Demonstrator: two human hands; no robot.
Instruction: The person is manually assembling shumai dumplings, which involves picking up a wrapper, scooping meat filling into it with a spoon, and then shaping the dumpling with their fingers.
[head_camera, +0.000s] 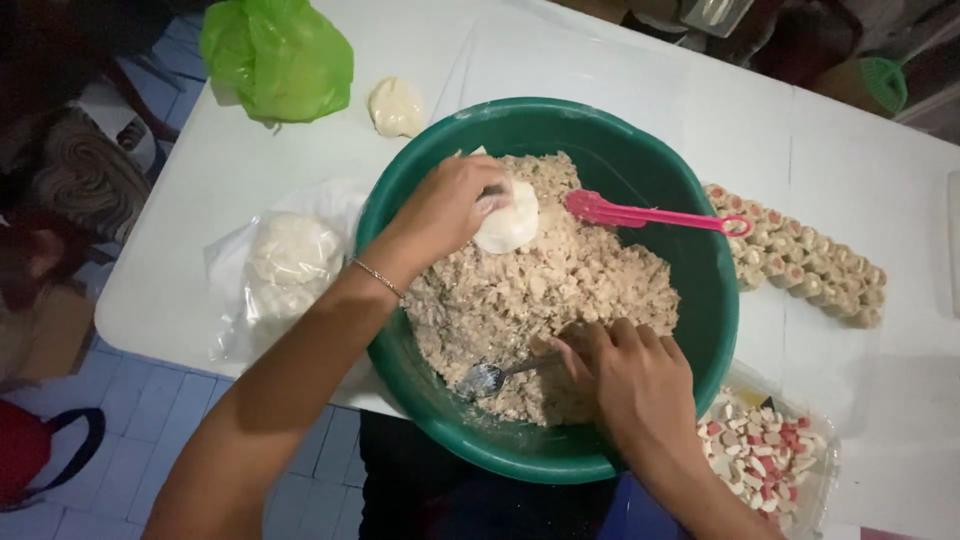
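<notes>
A: Start at the grips. What are the hands closed on?

B: The right hand (635, 375) is curled around the handle of a metal spoon (490, 377), its bowl lying on the filling (545, 290) near the front of the green basin (700, 250); the left hand (447, 207) cups a round white wrapper (508, 218) in its fingers, held over the far left of the mix — no filling shows on it that I can see.

A: And around them?

B: A pink spatula (650, 213) lies across the basin's far rim; a bag of white wrappers (290, 255) sits just left of the basin; a stray wrapper (396, 106) and a green plastic bag (280, 55) lie farther back on the white table (620, 75).

A: How far along does it look?

B: Partly done, I'd judge; rows of finished dumplings (805, 260) stand to the right, yet the basin is heaped with filling and the bag looks well stocked — plenty left.

A: Anything unclear?

B: The container of red-and-white diced pieces (765, 455) is cut off at the lower edge; the spoon's handle is hidden in the fist; the top corner is too dark to read.
</notes>
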